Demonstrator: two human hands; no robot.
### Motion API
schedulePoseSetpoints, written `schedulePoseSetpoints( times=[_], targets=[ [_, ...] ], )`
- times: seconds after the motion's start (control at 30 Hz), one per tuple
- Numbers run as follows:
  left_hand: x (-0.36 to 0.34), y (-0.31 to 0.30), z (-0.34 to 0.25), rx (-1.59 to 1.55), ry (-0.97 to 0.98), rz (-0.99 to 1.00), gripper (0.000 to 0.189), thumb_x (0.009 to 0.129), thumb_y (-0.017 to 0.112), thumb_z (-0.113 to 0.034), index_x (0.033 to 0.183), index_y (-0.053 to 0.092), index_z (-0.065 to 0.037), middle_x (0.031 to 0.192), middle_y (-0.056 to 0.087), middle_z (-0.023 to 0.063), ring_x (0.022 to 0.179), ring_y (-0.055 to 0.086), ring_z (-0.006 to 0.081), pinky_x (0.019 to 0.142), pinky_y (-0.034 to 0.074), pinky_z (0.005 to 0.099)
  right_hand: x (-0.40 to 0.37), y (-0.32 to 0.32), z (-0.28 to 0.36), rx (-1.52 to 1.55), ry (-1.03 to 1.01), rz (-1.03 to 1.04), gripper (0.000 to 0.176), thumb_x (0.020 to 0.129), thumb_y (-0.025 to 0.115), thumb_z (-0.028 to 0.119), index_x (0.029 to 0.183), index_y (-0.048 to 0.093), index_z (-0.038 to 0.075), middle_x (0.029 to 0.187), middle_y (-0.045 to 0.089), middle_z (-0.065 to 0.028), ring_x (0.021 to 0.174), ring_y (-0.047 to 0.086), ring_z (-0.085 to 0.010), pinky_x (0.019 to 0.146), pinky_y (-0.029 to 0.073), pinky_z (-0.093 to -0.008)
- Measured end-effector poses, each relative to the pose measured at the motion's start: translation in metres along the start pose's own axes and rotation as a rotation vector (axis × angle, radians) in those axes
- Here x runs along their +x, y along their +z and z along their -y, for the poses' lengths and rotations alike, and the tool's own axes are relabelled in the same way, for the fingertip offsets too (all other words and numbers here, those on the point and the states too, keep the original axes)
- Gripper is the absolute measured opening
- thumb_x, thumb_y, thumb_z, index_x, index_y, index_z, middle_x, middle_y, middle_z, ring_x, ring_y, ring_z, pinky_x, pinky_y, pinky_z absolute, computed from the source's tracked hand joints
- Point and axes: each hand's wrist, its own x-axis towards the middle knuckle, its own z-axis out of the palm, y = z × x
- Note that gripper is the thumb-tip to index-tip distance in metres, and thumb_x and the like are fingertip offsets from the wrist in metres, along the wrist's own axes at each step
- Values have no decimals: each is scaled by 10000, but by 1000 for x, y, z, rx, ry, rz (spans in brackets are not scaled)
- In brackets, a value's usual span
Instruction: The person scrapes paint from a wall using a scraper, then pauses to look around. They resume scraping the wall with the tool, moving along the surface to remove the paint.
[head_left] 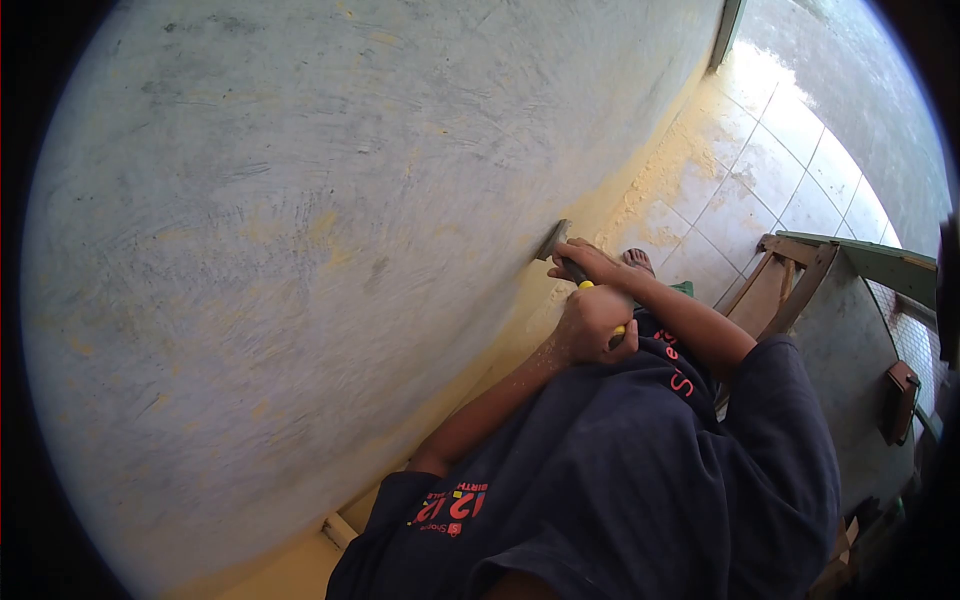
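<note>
A scraper (553, 241) with a flat metal blade and a black and yellow handle is held at the grey, scuffed wall (280, 260), with its blade at the surface. My left hand (594, 322) is wrapped round the rear of the handle. Farther forward, my right hand (588, 263) is closed over the handle close behind the blade, partly covering it. Pale yellow patches mark the wall, and a yellowish strip runs along its lower part. Fine pale specks lie on my left wrist.
Yellow flakes and dust (655, 190) lie along the wall's foot on the white tiled floor (745, 205). A bare foot (637, 260) shows beyond my hands. To the right stand a wooden frame (805, 285) and a green-edged panel, with a brown case (900, 402) beside it.
</note>
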Motion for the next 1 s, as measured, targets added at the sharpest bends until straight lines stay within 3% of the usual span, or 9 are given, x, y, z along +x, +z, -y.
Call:
schedulePoseSetpoints(
  times=[0.23,0.33,0.43,0.57,0.7,0.83,1.0],
  targets=[
    [5,-3,-5,-30,56,-51,159,736,650,-93,644,527,-51,610,522,122,549,536,318,539,443,427,-3,-1,2,-2,-31,-25,270,948,705,323,954,548,104,839,597,-128,866,563,-342,796,450,-444],
    [5,8,10,26,-14,-40,147,725,649,-83,643,531,-52,611,530,115,538,538,311,537,444,419,6,4,-23,-6,32,2,298,923,755,284,917,516,105,861,582,-146,869,569,-348,766,460,-444],
    [5,2,5,9,42,-30,141,717,649,-76,641,532,-53,610,533,111,532,542,306,538,447,414,5,-1,-16,-10,-36,21,304,929,747,295,920,515,100,870,576,-147,866,566,-342,767,455,-441],
    [7,2,4,-6,67,-47,141,716,646,-74,640,530,-53,607,528,109,533,545,305,536,445,416,5,2,-15,25,49,7,290,947,712,338,940,539,105,845,603,-134,865,565,-343,798,453,-446],
    [14,-1,5,17,23,-17,156,737,654,-85,645,533,-47,616,539,123,553,554,317,549,454,422,6,-1,-13,35,-46,-4,296,937,724,342,931,539,111,842,603,-144,869,580,-357,782,457,-455],
    [12,7,8,20,-30,-6,177,762,656,-100,646,535,-43,620,539,134,563,550,329,558,456,430,10,0,-18,23,60,52,293,920,758,283,900,523,108,845,592,-117,864,565,-328,761,459,-431],
    [5,2,1,3,-10,1,176,759,652,-102,643,533,-44,613,530,133,554,547,330,557,452,435,-1,20,-22,18,-34,-16,303,925,748,315,883,530,109,847,598,-131,852,563,-336,752,454,-439]
  ],
)
